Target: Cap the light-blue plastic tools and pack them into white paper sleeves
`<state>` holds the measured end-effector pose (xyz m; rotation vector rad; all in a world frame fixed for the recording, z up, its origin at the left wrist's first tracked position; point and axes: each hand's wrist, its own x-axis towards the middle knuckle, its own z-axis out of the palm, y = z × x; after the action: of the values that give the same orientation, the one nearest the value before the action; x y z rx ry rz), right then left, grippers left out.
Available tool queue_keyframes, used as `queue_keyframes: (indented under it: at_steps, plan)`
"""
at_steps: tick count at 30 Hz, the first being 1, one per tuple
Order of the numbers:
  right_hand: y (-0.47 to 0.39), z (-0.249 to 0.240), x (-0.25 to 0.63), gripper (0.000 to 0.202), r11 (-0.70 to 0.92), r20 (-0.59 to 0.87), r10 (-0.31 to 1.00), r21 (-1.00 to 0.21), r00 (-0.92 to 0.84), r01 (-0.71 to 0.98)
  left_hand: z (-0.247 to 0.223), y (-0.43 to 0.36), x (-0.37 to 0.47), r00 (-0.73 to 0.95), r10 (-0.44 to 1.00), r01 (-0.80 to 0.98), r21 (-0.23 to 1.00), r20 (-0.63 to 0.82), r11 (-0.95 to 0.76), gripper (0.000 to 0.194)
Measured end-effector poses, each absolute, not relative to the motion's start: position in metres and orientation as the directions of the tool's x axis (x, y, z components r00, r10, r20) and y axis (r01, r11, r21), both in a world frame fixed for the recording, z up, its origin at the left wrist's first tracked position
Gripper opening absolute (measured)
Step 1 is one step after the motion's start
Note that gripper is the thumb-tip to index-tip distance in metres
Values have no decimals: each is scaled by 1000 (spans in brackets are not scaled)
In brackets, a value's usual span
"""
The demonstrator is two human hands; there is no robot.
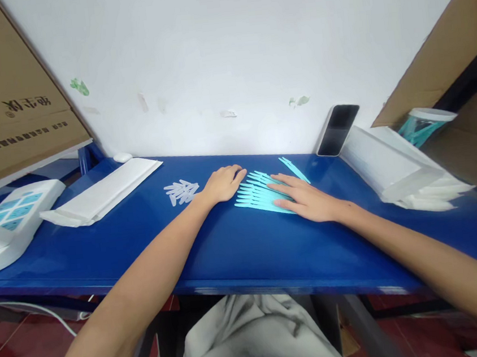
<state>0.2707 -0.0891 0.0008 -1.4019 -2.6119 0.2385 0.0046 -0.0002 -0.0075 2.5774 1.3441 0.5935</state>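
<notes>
My right hand (306, 195) lies spread over a fanned row of thin turquoise plastic sticks (251, 196), its fingertips touching them and covering their right ends. Just left of the row, my left hand (223, 184) rests low over the table with its fingers stretched out and nothing visible in it. Apart from the row, a couple of the same turquoise sticks (294, 170) lie behind my right hand. Beside my left wrist is a small loose pile of pale, translucent slim pieces (181, 191); their exact kind is unclear.
On the blue table (229, 253), a long white packet (107, 191) and a white device with blue panels (20, 210) are at left. A phone (338, 130) leans at the back right, near an open white bag (390, 162) and a tub (426, 123) of turquoise sticks. Cardboard (8, 95) flanks the table.
</notes>
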Motion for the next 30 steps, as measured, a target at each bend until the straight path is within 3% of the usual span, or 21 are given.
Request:
queue_keyframes:
  at_steps: [30]
  plan:
    - [-82, -2, 276, 83, 523, 108, 852, -248, -513, 816, -8, 0, 4, 518, 816, 750, 321, 258, -578, 57]
